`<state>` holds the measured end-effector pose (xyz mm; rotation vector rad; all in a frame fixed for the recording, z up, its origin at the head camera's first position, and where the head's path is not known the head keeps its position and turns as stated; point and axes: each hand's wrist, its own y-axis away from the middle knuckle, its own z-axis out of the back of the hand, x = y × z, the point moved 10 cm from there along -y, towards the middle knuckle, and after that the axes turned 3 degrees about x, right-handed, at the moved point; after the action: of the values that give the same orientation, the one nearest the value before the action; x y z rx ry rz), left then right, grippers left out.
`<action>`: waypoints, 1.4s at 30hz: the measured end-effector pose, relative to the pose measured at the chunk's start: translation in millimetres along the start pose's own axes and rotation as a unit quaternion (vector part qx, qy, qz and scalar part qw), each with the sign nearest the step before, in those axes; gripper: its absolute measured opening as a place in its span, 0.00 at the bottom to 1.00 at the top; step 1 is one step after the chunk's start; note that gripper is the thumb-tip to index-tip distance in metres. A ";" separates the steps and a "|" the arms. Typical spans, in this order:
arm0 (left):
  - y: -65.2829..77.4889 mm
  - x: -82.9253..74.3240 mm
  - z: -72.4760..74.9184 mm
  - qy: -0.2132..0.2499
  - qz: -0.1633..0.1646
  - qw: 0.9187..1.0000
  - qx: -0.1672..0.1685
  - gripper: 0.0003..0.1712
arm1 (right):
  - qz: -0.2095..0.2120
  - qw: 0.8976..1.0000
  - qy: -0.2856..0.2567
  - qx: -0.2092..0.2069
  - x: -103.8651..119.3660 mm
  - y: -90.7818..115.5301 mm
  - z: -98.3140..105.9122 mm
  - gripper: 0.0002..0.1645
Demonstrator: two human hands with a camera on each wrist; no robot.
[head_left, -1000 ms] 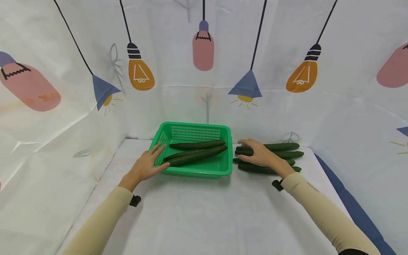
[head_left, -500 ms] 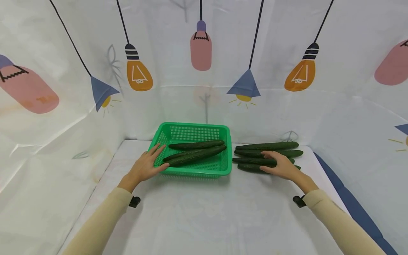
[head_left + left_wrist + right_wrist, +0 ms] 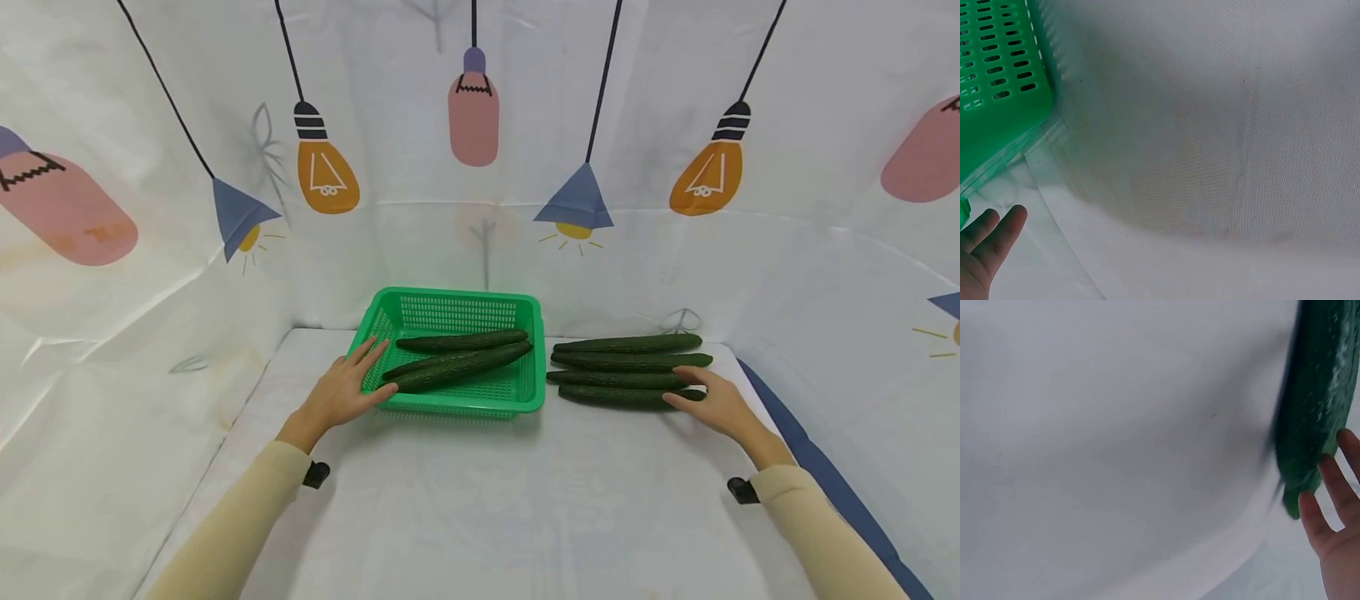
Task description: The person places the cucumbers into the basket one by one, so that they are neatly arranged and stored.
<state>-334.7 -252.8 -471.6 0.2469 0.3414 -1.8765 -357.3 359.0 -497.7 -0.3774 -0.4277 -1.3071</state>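
My left hand lies with spread fingers over the left front corner of a green plastic basket; in the left wrist view its fingertips show near the basket wall. Inside the basket are a cucumber at the back and two more in front, one partly hidden by the front cucumber. My right hand is at the right ends of several cucumbers lying side by side, its fingers extended beside the nearest cucumber. In the right wrist view the fingertips overlap that cucumber's end; contact is unclear.
A white-covered table carries everything. Behind it and at the sides hangs a white sheet printed with lamps and bulbs. A blue strip runs along the right edge of the table.
My right hand has moved right along the cucumbers, from their left ends to their right ends. The cucumbers barely shift. My left hand stays at the basket corner.
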 end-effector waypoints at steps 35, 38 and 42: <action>0.8 0.5 0.8 0.001 -0.001 1.000 -0.006 0.51 | -0.067 0.995 -0.028 0.065 -30.2 11.4 -20.1 0.55; 1.3 0.1 1.6 0.004 -0.001 1.000 -0.006 0.51 | -0.056 0.995 -0.019 0.076 -25.7 10.6 -25.6 0.53; 1.2 -1.3 1.7 0.006 -0.002 1.000 -0.005 0.51 | -0.041 0.996 -0.019 0.073 -21.1 10.8 -28.9 0.48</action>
<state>-333.1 -252.6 -469.8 0.2523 0.3594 -1.8772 -348.5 364.8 -533.5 -0.2640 -0.5725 -1.3406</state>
